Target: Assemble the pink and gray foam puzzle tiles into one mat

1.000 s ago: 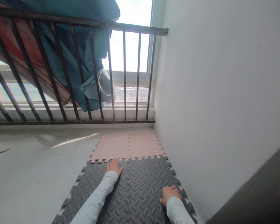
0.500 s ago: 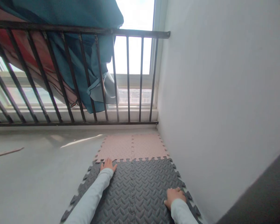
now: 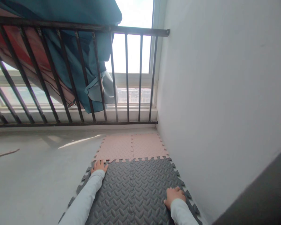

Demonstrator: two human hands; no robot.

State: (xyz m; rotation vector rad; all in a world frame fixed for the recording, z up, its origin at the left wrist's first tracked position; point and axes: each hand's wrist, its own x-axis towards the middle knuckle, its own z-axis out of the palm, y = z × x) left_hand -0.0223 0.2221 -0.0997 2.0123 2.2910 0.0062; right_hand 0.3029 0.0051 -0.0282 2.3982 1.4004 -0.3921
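Observation:
Dark grey foam puzzle mats (image 3: 135,187) lie on the floor beside the white wall, joined to two pink foam mats (image 3: 131,147) beyond them. My left hand (image 3: 98,166) lies flat with fingers stretched out on the far left corner of the grey mat, right at the toothed seam with the pink mat. My right hand (image 3: 174,195) presses palm down on the grey mat near its right edge, fingers curled slightly, nothing in it. Both arms wear pale long sleeves.
A black metal railing (image 3: 84,75) runs across in front of a window, with blue and red cloth (image 3: 67,59) draped over it. The white wall (image 3: 224,93) stands close on the right. Bare grey floor (image 3: 32,175) spreads to the left, with a thin stick (image 3: 4,153) on it.
My left hand has slid leftwards along the seam between the grey and pink mats, from near the middle to the left corner. My right hand has stayed in place.

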